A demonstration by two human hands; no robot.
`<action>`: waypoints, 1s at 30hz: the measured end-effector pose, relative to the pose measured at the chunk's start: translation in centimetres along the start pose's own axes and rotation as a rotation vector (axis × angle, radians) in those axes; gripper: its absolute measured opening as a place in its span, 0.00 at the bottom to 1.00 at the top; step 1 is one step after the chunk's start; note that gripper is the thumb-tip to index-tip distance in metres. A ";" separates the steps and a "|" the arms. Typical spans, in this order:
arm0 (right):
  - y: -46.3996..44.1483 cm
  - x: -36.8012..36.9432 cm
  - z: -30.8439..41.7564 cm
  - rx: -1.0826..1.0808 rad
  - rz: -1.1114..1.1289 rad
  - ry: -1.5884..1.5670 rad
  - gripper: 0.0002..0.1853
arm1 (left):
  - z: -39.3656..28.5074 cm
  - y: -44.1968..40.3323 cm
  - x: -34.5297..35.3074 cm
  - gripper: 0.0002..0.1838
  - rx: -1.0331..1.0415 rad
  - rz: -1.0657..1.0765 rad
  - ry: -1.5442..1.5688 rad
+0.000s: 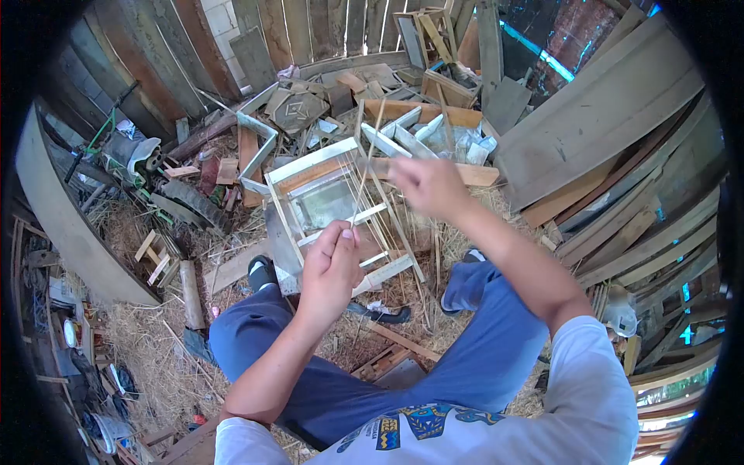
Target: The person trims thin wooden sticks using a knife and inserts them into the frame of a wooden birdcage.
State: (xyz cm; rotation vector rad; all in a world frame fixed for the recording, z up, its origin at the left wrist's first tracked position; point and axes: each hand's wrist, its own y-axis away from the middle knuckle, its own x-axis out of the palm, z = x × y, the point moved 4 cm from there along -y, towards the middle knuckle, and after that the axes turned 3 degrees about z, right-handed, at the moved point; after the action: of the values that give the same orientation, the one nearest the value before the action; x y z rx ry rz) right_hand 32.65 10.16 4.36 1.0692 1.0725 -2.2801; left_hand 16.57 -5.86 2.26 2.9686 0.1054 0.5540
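My left hand [332,263] is closed around a thin wooden stick [370,151], which rises from the fist and leans slightly right. To the right of that stick, my right hand [432,188] is raised with its fingers curled in. Motion blurs it, and whatever it grips, if anything, cannot be made out. Beyond my hands, between my legs, stands a wooden frame [314,161] with pale rails and crosspieces. Several thin strips [378,230] lie along its right side.
Scrap boards and broken wood [302,108] pile up against the plank wall. A large panel [597,101] leans at right above stacked planks [620,225]. Wheeled machinery [182,194] stands at left, near a curved board [74,209]. Straw [147,333] covers the ground.
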 end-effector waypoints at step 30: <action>1.1 2.2 3.2 0.013 0.125 0.014 0.16 | 0.2 -1.5 -1.6 0.10 -0.175 0.000 0.201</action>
State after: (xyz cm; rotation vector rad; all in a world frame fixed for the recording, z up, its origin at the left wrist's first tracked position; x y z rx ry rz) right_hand 30.43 6.84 3.42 1.1264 0.9689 -2.1867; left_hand 15.13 -4.52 1.28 2.7376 0.0704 0.8162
